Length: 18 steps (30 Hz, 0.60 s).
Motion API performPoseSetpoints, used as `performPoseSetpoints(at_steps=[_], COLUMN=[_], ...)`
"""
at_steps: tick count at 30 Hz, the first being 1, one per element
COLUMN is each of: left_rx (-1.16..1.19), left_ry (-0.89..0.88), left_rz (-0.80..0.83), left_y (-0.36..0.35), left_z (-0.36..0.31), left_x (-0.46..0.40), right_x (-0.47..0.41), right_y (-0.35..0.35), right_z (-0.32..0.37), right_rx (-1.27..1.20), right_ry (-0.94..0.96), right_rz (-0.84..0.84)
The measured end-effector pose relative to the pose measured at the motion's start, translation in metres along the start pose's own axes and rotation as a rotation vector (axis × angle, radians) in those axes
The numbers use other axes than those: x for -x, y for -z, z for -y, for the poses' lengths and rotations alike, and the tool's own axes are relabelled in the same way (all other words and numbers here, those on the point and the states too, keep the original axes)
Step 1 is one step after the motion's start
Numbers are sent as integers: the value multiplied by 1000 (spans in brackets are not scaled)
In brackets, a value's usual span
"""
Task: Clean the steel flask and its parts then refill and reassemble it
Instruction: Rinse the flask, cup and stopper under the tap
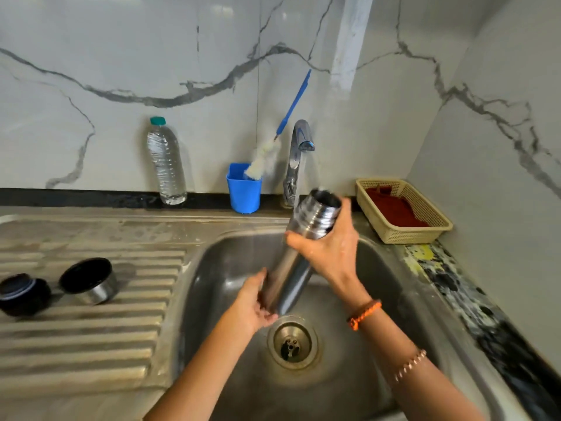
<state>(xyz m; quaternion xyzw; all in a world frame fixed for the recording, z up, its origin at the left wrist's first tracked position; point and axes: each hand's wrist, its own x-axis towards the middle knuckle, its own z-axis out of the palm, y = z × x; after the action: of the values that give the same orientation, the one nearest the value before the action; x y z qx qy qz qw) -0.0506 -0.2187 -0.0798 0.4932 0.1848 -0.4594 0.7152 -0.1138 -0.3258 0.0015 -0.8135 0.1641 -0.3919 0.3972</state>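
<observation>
The open steel flask (299, 247) is held tilted over the sink basin (224, 268), its threaded mouth up and right beside the running water from the tap (299, 141). My right hand (331, 247) grips it just below the neck. My left hand (258, 299) holds its base low in the basin, above the drain (293, 341). On the ribbed drainboard (91, 338) at the left lie the steel cup lid (89, 281) and the black stopper (22, 294), apart from both hands.
A blue cup (244, 192) with a blue-handled bottle brush (273, 147) stands behind the sink, left of the tap. A plastic water bottle (166, 162) stands further left by the marble wall. A beige basket (403, 212) with a red cloth sits at the right on the counter.
</observation>
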Motion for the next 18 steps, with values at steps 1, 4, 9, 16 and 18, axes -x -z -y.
performPoseSetpoints(at_steps=[1,4,9,16,18], left_rx=[0,-98,-18,67,130], left_ry=[44,47,-181,-66,-222], left_rz=[-11,1,52,-27,-2], left_y=[2,-2,-15,-1,-12], left_z=[3,5,-41,-25,-50], left_x=[4,16,12,14,18], right_x=[4,3,-28,-26,-43], right_y=[-4,7,16,-2,10], right_z=[-2,12,41,28,46], right_rx=[7,5,-104,-40,-107], right_ry=[-36,37,182,54,180], right_rz=[61,31,-176,2,-156])
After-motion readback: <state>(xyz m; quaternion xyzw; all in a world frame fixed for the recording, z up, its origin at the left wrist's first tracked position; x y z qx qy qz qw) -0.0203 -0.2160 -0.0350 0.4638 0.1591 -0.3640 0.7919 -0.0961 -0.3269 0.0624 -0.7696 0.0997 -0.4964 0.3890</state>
